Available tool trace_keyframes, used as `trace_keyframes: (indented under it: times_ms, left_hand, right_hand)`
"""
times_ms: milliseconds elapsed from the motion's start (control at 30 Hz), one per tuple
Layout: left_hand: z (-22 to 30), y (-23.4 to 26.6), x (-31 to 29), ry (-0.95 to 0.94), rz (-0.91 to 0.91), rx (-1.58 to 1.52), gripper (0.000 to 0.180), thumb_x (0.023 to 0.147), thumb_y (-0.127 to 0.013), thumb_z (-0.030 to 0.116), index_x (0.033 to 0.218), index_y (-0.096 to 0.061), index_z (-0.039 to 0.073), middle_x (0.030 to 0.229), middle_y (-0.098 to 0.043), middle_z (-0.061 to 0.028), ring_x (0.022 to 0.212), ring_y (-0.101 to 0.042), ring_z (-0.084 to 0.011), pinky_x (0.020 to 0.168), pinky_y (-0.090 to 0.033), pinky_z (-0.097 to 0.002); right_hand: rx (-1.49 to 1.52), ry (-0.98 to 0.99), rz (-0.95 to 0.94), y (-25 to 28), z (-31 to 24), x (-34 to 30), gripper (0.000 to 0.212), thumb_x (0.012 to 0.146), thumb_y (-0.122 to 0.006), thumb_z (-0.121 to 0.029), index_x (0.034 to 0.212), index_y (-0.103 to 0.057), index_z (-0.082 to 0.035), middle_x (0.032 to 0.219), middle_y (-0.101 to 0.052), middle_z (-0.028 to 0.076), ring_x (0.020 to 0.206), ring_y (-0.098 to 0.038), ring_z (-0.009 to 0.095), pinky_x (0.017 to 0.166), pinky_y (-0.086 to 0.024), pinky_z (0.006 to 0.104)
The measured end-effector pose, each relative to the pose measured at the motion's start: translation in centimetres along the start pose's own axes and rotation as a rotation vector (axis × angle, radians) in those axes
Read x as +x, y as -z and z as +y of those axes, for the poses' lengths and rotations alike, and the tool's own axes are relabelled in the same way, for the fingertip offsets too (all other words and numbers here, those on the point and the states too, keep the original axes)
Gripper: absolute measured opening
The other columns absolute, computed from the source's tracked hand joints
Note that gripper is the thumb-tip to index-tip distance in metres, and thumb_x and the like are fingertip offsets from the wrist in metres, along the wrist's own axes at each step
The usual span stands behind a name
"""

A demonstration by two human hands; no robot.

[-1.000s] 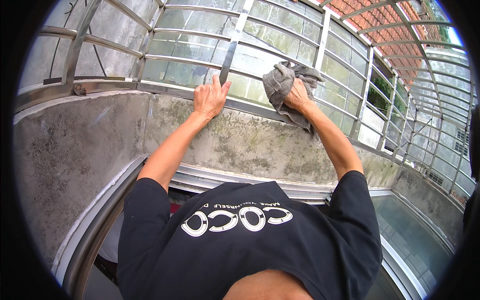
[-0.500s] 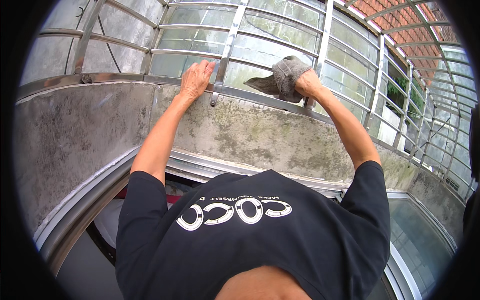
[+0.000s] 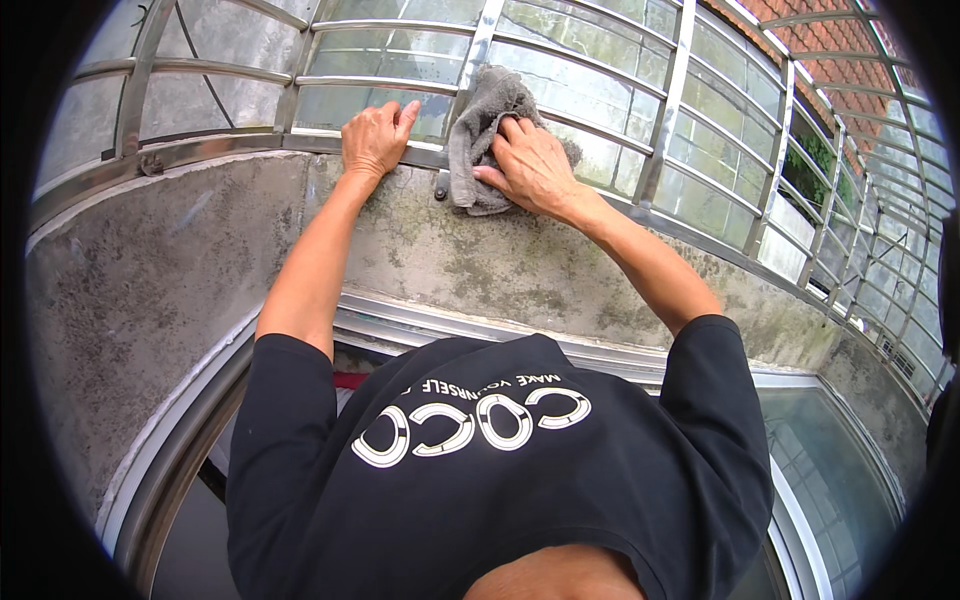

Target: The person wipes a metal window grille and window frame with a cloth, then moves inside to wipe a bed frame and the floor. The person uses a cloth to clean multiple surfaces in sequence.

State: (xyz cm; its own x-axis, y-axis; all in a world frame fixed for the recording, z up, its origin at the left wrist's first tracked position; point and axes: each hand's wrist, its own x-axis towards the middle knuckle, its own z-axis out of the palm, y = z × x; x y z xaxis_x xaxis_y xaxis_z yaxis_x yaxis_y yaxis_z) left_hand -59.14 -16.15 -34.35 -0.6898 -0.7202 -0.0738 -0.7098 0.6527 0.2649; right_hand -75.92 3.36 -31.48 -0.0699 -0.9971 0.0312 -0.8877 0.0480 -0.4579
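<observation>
My right hand (image 3: 535, 170) presses a crumpled grey cloth (image 3: 487, 107) against an upright post of the metal railing, near where it meets the lower rail. Its fingers are bent into the cloth, which hangs down past the rail and hides that part of the post. A little to the left, my left hand (image 3: 375, 138) is curled over the lower rail (image 3: 425, 157) with the thumb sticking up. Its fingertips are hidden behind the rail. Shiny horizontal bars (image 3: 385, 83) run above both hands.
Below the railing is a stained concrete ledge (image 3: 420, 245). Nearer to me lie the window-frame tracks (image 3: 430, 322), with a glass pane (image 3: 830, 480) at the right. Barred railing (image 3: 770, 190) curves away on the right, and a brick-red tiled roof (image 3: 815, 60) shows beyond it.
My right hand has moved left along the railing with the cloth, from beside one post to the post nearer my left hand. The left hand stays at the rail.
</observation>
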Motion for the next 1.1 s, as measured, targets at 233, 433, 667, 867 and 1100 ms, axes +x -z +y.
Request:
trace_keyframes:
  times_ms: [233, 433, 667, 867, 1100]
  left_hand:
    - [-0.7, -0.5, 0.5, -0.013, 0.038, 0.019, 0.051, 0.094, -0.045, 0.053, 0.075, -0.065, 0.010, 0.073, -0.065, -0.0199, 0.074, -0.064, -0.0398, 0.064, -0.049, -0.0501]
    - [0.1, 0.4, -0.2, -0.097, 0.074, -0.012, 0.050, 0.095, -0.045, 0.051, 0.076, -0.062, 0.008, 0.076, -0.065, -0.0194, 0.076, -0.062, -0.0418, 0.065, -0.046, -0.0518]
    - [0.4, 0.3, 0.0, 0.049, -0.071, -0.005, 0.049, 0.093, -0.048, 0.050, 0.078, -0.065, 0.007, 0.079, -0.066, -0.0158, 0.071, -0.060, -0.0392, 0.065, -0.047, -0.0482]
    - [-0.3, -1.1, 0.4, -0.012, 0.084, 0.020, 0.052, 0.092, -0.050, 0.053, 0.072, -0.064, 0.006, 0.073, -0.066, -0.0169, 0.073, -0.064, -0.0390, 0.062, -0.048, -0.0483]
    - [-0.5, -0.6, 0.6, 0.005, 0.018, 0.032, 0.045, 0.093, -0.050, 0.047, 0.076, -0.065, 0.007, 0.077, -0.067, -0.0162, 0.077, -0.064, -0.0382, 0.066, -0.049, -0.0473]
  right_hand:
    - [0.321, -0.086, -0.526, -2.0, 2.6, 2.7, 0.049, 0.097, -0.047, -0.047, 0.102, -0.055, 0.002, 0.095, -0.064, 0.025, 0.099, -0.059, 0.043, 0.083, -0.047, 0.0491]
    - [0.140, -0.112, -0.541, 3.4, 8.6, -8.2, 0.033, 0.099, -0.045, -0.033, 0.108, -0.049, -0.002, 0.102, -0.060, 0.018, 0.100, -0.059, 0.038, 0.085, -0.046, 0.0492]
    - [0.403, -0.039, -0.561, 2.8, 8.4, -6.5, 0.029, 0.099, -0.041, -0.024, 0.116, -0.052, -0.002, 0.106, -0.062, 0.025, 0.104, -0.057, 0.044, 0.088, -0.045, 0.0494]
    - [0.297, 0.012, -0.351, -3.2, 3.0, 1.3, 0.039, 0.099, -0.043, -0.036, 0.099, -0.054, 0.001, 0.090, -0.063, 0.024, 0.091, -0.059, 0.045, 0.079, -0.048, 0.0505]
    - [-0.062, 0.024, -0.187, 1.4, 7.2, -8.9, 0.026, 0.095, -0.052, -0.027, 0.093, -0.053, -0.001, 0.086, -0.058, 0.017, 0.085, -0.061, 0.035, 0.077, -0.049, 0.0457]
